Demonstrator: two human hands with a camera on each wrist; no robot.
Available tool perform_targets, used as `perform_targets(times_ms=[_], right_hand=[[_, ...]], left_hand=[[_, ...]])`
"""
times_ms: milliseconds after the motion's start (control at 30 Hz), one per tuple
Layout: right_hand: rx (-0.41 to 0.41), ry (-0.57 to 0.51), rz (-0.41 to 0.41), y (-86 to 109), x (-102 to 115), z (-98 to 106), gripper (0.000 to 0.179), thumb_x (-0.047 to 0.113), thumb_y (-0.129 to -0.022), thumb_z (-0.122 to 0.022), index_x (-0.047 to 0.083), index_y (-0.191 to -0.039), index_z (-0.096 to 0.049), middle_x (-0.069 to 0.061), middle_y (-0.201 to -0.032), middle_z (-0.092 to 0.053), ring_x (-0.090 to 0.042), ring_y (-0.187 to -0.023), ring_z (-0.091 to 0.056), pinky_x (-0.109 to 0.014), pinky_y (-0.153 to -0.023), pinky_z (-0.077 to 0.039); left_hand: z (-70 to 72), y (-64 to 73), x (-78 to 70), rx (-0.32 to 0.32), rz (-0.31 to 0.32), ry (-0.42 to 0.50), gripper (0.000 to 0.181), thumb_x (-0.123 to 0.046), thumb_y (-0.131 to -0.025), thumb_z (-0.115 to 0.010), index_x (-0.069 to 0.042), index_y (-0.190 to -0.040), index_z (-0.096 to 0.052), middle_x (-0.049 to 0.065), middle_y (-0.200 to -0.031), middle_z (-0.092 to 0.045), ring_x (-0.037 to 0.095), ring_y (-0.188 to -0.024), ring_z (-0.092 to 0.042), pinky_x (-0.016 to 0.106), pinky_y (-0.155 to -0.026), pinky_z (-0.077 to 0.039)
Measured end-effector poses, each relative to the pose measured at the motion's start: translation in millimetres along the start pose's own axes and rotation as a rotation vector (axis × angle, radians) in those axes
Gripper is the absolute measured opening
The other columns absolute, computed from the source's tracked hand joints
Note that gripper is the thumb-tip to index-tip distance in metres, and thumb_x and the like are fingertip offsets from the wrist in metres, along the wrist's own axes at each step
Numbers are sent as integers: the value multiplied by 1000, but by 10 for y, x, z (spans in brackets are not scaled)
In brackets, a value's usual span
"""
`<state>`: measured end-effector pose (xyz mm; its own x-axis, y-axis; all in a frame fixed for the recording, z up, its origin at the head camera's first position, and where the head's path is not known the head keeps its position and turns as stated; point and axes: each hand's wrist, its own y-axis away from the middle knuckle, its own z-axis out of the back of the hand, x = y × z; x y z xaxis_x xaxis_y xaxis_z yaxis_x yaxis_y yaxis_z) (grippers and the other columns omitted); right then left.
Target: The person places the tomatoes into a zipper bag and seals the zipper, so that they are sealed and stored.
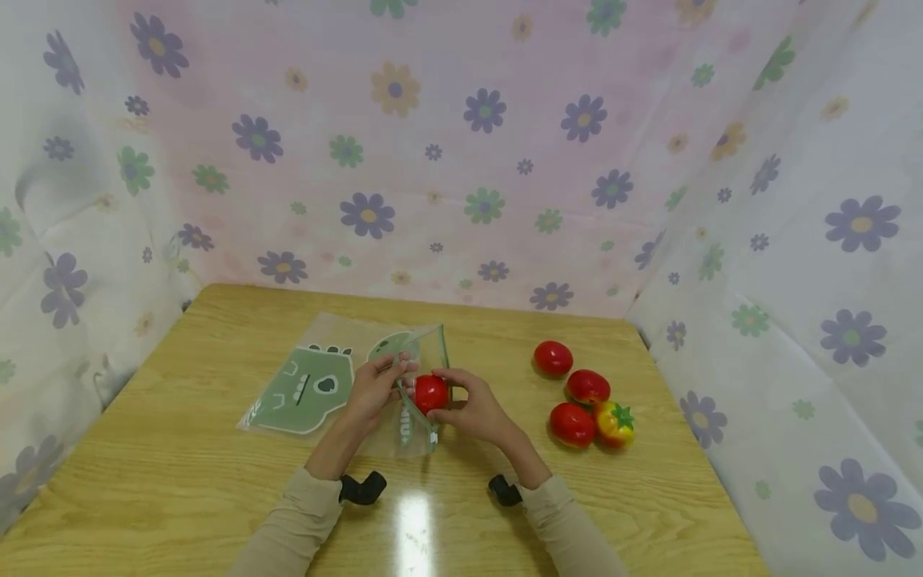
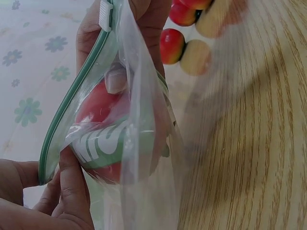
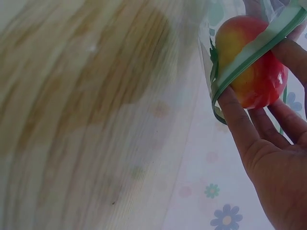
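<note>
A person's left hand (image 1: 371,393) holds back one lip of a clear zip bag (image 1: 328,385), its fingers pinching the green-edged mouth, while the fingers of the right hand (image 1: 476,409) curl around a red fruit (image 1: 432,393) at the opening, partly behind the film. The bag lies left of centre on the wood-grain surface (image 1: 180,481); three more red fruits (image 1: 573,424) and a yellow-and-red one (image 1: 615,425) sit toward the right edge. Good form here would call for the lip held wide and steady, the fruit guided fully past both zip strips, and the grasp loosened only once it is deep inside, clear of the white slider (image 1: 433,437). Glare on the film makes it hard to tell exactly how far in the fruit sits.
</note>
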<state>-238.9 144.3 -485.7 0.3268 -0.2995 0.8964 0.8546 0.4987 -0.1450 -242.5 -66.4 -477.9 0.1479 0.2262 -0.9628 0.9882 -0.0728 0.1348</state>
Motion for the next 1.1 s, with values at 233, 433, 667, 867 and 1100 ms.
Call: perform_targets(times_ms=[233, 433, 667, 867, 1100], right_hand=[[22, 32, -2, -29, 12, 29, 64, -2, -85, -80, 0, -143, -53, -15, -146, -53, -35, -128, -57, -36, -92, -60], [49, 26, 22, -35, 29, 55, 61, -7, -85, -78, -3, -141, -54, -21, -143, -54, -40, -127, -56, -45, -92, -60], [29, 26, 6, -45, 31, 45, 60, -4, -86, -79, -2, -141, -54, -19, -144, -54, -39, -127, -57, -43, -92, -60], [0, 20, -10, -44, -7, 1, 60, -1, -87, -79, -3, -142, -54, -19, -143, -54, -38, -125, -58, -41, -91, -60], [-7, 18, -28, -39, -12, -38, 61, -1, -86, -80, -2, -141, -54, -18, -142, -56, -36, -123, -58, -39, -90, -61]], left_hand=[[-9, -23, -34, 1, 3, 17, 32, -9, -106, -53, 6, -135, -58, 23, -122, -69, 9, -72, -65, 20, -68, -59], [-6, -19, -34, 17, -50, 43, 31, -8, -105, -55, 8, -132, -59, 20, -114, -72, 10, -72, -66, 21, -67, -60], [-9, -23, -54, -1, -4, 6, 33, -10, -106, -54, 5, -135, -58, 16, -116, -73, 9, -73, -65, 20, -68, -59], [-2, -10, -41, 3, 14, -11, 34, -10, -107, -53, 4, -137, -57, 22, -124, -69, 8, -73, -65, 19, -69, -59], [-3, 6, -14, -7, 20, -22, 33, -10, -105, -55, 4, -135, -59, 23, -125, -69, 9, -73, -66, 18, -67, -58]])
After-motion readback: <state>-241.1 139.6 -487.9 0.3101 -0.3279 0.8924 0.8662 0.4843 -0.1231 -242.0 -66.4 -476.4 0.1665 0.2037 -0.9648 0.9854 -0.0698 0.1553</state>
